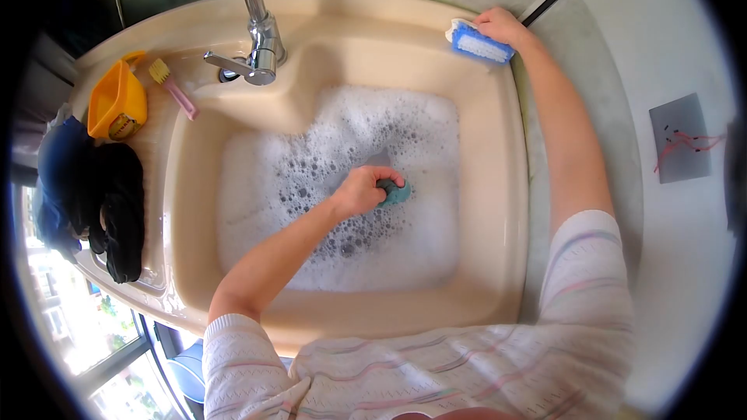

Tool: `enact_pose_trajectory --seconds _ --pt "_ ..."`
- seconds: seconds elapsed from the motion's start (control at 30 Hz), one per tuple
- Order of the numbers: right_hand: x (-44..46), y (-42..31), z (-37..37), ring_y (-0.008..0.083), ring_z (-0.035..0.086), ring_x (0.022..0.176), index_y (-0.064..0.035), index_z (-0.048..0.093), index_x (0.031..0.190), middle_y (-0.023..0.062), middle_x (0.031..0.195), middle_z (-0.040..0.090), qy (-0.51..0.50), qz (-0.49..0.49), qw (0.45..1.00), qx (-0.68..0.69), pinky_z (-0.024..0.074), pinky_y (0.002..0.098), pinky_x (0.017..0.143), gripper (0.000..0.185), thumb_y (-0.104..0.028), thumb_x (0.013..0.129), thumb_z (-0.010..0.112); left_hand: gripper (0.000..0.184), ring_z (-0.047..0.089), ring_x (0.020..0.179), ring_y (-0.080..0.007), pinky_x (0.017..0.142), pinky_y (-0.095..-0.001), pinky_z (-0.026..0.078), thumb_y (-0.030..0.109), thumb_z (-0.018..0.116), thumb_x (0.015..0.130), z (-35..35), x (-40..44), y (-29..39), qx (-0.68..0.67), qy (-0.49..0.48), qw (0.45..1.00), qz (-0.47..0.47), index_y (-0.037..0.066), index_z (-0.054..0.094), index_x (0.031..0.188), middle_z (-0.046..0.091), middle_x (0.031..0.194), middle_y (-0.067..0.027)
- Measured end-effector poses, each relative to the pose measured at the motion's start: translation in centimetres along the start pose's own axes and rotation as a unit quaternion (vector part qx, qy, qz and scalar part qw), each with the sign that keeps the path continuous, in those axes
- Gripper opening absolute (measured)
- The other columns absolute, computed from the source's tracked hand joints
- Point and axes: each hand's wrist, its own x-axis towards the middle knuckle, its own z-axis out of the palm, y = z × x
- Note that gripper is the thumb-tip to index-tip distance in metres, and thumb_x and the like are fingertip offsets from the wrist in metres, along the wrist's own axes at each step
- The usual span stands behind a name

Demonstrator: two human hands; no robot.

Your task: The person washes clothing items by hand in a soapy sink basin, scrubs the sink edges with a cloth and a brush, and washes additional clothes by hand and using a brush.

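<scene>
My left hand (362,190) is closed on a small bunched teal cloth (397,193), just over the foamy water (420,249) in the beige sink (492,210). Much of the cloth lies behind my fingers, and a grey patch shows under the suds beside it. At the far right corner of the sink, my right hand (502,27) grips a blue scrubbing brush (481,43) with its white bristles facing up. The brush is at the rim, and my fingers cover its upper side.
A chrome faucet (263,39) rises at the back left of the basin. On the left ledge are a yellow container (117,101), a pink-handled brush (175,89) and a pile of dark wet-looking fabric (117,210). Walls border the sink behind and to the right.
</scene>
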Motion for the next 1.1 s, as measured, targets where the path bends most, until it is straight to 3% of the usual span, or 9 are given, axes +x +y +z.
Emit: enact_pose_trajectory --seconds 0.07,0.27,0.37,0.47,0.57,0.67,0.87,1.0,1.1 --pt "0.0 -0.1 0.0 0.0215 0.060 0.073 -0.0061 0.065 0.087 0.0119 0.078 0.063 -0.021 0.021 0.999 0.041 0.0456 0.0308 0.067 0.025 -0.012 0.067 0.053 0.031 0.052 0.073 -0.0084 0.065 -0.0217 0.043 -0.011 0.046 0.067 0.3 0.0 -0.9 0.004 0.012 1.000 0.009 0.005 0.061 0.089 0.059 0.083 -0.0009" --pt "-1.7 -2.8 -1.2 0.0255 0.060 0.078 -0.0108 0.065 0.084 0.0098 0.083 0.064 0.066 0.079 0.965 -0.243 0.0454 0.0361 0.071 0.020 -0.021 0.072 0.053 0.032 0.052 0.074 -0.0083 0.065 -0.0215 0.043 -0.011 0.046 0.067 0.2 -0.3 -0.9 -0.021 0.002 1.000 -0.022 0.006 0.061 0.090 0.059 0.083 -0.0008" --pt "-2.0 -2.5 -0.6 0.0276 0.058 0.084 -0.0103 0.065 0.084 0.0104 0.086 0.063 0.172 0.089 0.945 -0.264 0.0441 0.0369 0.074 0.023 -0.028 0.074 0.054 0.032 0.052 0.074 -0.0084 0.065 -0.0213 0.043 -0.011 0.045 0.067 0.2 -0.5 -0.5 -0.005 0.009 1.000 -0.021 0.005 0.061 0.090 0.059 0.083 -0.0005" --pt "-4.5 -5.0 1.4 0.0298 0.057 0.084 -0.0069 0.064 0.085 0.0136 0.085 0.062 0.181 0.134 0.963 -0.146 0.0436 0.0359 0.076 0.031 -0.034 0.076 0.053 0.032 0.052 0.074 -0.0082 0.065 -0.0210 0.043 -0.011 0.045 0.068 0.4 -0.3 -1.6 -0.037 0.016 0.999 -0.029 0.005 0.062 0.090 0.059 0.083 -0.0003" --pt "-6.7 -5.6 2.5 0.0283 0.054 0.094 -0.0079 0.059 0.097 0.0111 0.100 0.059 0.130 0.027 0.988 -0.077 0.0406 0.0401 0.080 0.038 -0.039 0.076 0.054 0.032 0.052 0.074 -0.0079 0.064 -0.0209 0.043 -0.011 0.045 0.068 0.3 -0.5 -1.7 -0.043 0.017 0.998 -0.037 0.005 0.062 0.090 0.059 0.082 -0.0002" --pt "-6.6 -3.2 5.3 0.0234 0.046 0.106 -0.0120 0.049 0.111 0.0055 0.116 0.050 0.250 -0.075 0.945 -0.198 0.0352 0.0460 0.084 0.048 -0.035 0.071 0.061 0.032 0.052 0.073 -0.0078 0.063 -0.0210 0.043 -0.011 0.045 0.068 0.2 -0.8 -1.4 -0.026 0.025 0.999 -0.034 0.005 0.062 0.090 0.059 0.081 -0.0004" --pt "-5.4 -3.1 4.5 0.0210 0.043 0.107 -0.0126 0.045 0.112 0.0043 0.110 0.047 0.195 -0.034 0.930 -0.308 0.0327 0.0487 0.084 0.052 -0.012 0.064 0.066 0.031 0.053 0.071 -0.0086 0.062 -0.0214 0.043 -0.010 0.046 0.068 0.4 -1.6 -1.4 -0.034 0.039 0.998 -0.032 0.005 0.062 0.090 0.060 0.080 -0.0018" --pt "-4.9 -4.1 3.3 0.0216 0.044 0.106 -0.0162 0.046 0.112 0.0032 0.108 0.048 0.114 -0.010 0.925 -0.361 0.0334 0.0501 0.084 0.048 -0.011 0.067 0.062 0.031 0.055 0.071 -0.0117 0.064 -0.0242 0.045 -0.009 0.047 0.068 -0.4 -2.7 -1.4 0.011 0.058 0.997 -0.049 0.006 0.063 0.091 0.061 0.081 -0.0052" --pt "-4.4 -4.1 2.3 0.0218 0.045 0.108 -0.0165 0.046 0.114 0.0040 0.112 0.049 0.045 0.016 0.957 -0.286 0.0336 0.0510 0.085 0.048 -0.012 0.068 0.059 0.033 0.053 0.071 -0.0099 0.064 -0.0224 0.044 -0.009 0.047 0.066 -1.1 -3.2 -1.0 0.002 0.066 0.996 -0.052 0.005 0.062 0.092 0.060 0.080 -0.0034"
